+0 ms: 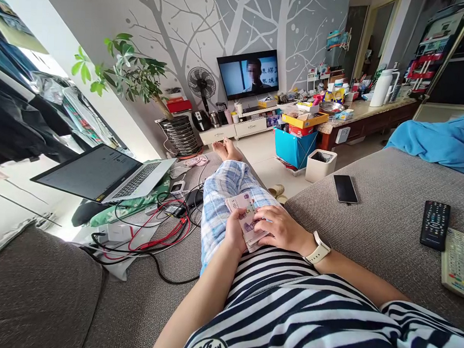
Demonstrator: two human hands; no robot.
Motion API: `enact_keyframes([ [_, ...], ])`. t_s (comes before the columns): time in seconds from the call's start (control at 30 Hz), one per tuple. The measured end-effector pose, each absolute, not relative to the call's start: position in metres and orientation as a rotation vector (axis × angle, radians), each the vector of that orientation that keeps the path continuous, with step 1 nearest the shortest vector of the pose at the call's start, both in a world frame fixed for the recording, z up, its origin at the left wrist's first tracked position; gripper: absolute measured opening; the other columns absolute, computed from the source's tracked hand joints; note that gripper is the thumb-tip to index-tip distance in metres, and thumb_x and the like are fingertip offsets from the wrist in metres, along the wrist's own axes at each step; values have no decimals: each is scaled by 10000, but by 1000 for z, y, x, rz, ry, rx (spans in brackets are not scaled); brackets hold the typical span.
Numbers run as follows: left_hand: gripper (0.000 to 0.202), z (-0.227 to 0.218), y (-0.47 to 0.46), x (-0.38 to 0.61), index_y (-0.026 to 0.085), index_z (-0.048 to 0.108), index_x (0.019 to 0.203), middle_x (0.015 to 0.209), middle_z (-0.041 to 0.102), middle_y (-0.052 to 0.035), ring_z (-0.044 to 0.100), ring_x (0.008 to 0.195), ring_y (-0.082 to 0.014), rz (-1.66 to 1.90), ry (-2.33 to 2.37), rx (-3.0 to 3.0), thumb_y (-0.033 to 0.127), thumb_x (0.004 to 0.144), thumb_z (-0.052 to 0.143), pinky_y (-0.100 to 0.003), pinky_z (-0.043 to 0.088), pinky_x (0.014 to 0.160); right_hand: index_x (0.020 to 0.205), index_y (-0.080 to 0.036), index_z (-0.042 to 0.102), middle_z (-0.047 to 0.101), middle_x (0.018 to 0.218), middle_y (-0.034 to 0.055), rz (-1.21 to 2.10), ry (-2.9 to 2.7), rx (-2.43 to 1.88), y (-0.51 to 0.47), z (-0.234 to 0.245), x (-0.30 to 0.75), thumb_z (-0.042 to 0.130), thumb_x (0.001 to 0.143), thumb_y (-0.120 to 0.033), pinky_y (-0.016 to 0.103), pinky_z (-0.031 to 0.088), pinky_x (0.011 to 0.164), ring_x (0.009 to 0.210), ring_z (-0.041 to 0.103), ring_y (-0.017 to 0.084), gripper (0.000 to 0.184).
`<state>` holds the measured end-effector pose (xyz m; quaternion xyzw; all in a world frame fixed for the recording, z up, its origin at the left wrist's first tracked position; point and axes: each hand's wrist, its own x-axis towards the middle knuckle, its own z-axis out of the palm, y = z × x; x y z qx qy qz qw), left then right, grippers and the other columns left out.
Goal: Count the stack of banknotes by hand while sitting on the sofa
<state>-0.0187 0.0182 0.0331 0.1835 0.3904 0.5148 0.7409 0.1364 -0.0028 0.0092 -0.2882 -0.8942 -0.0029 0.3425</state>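
A stack of purplish banknotes (248,223), the top one marked with a 5, lies over my lap at the striped shirt's lower edge. My left hand (236,234) grips the stack from its left side, thumb on top and the other fingers hidden beneath. From the right, my right hand (279,226) curls its fingers over the notes' right edge; its thumb sits near the lower end. A pale watch (318,249) is on my right wrist. Under the money are blue plaid trousers (219,194).
Left on the grey sofa are an open laptop (140,178) and tangled red and black cables (169,232). To the right lie a phone (345,189), a black remote (435,225) and a light keypad device (458,260). A blue bin (294,146) and a white bin (320,166) stand ahead.
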Motion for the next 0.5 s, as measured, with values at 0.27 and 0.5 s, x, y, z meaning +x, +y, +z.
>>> enact_keyframes([
  [0.27, 344, 30, 19, -21, 109, 643, 980, 745, 665, -90, 628, 617, -198, 1103, 738, 445, 236, 684, 523, -307, 512, 596, 1002, -210, 605, 597, 1153, 72, -19, -2329, -757, -2, 9, 136, 654, 828, -380, 454, 393, 982, 1203, 451, 254, 248],
  [0.5, 288, 25, 22, -23, 120, 651, 932, 698, 657, -85, 617, 581, -199, 1086, 744, 472, 264, 720, 520, -317, 511, 581, 967, -202, 606, 594, 1128, 73, 8, -2318, -767, -1, 10, 136, 688, 803, -363, 438, 406, 962, 1167, 474, 244, 244],
])
